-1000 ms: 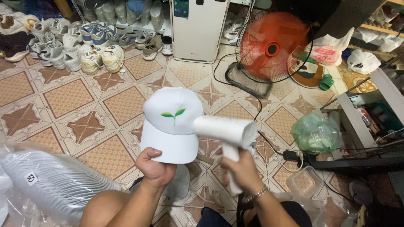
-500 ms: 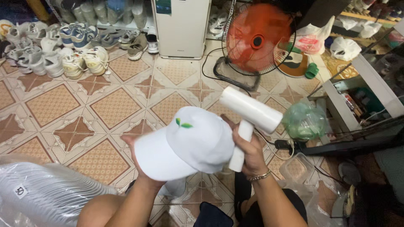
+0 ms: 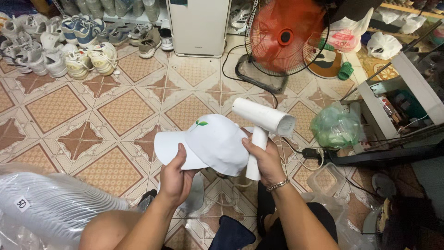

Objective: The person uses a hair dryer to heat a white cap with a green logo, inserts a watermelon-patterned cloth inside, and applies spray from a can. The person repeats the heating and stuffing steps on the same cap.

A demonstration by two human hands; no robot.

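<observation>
Now the left hand (image 3: 175, 178) grips the white cap (image 3: 208, 143) by its brim, the right hand (image 3: 263, 157) clasps the white handheld steamer (image 3: 261, 122) beside the crown; stacked bagged caps (image 3: 51, 208) wait nearby.

cap (image 3: 215, 143): white baseball cap, small green leaf emblem on front panel; held off the floor, crown tipped up and to the right, brim pointing lower left
cap grip: pinched at brim underside, thumb on top edge
dryer (image 3: 264, 125): white handheld hair dryer, cylindrical barrel, straight handle; gripped by handle, barrel tilted
dryer position: just right of cap crown, touching or nearly touching it
</observation>
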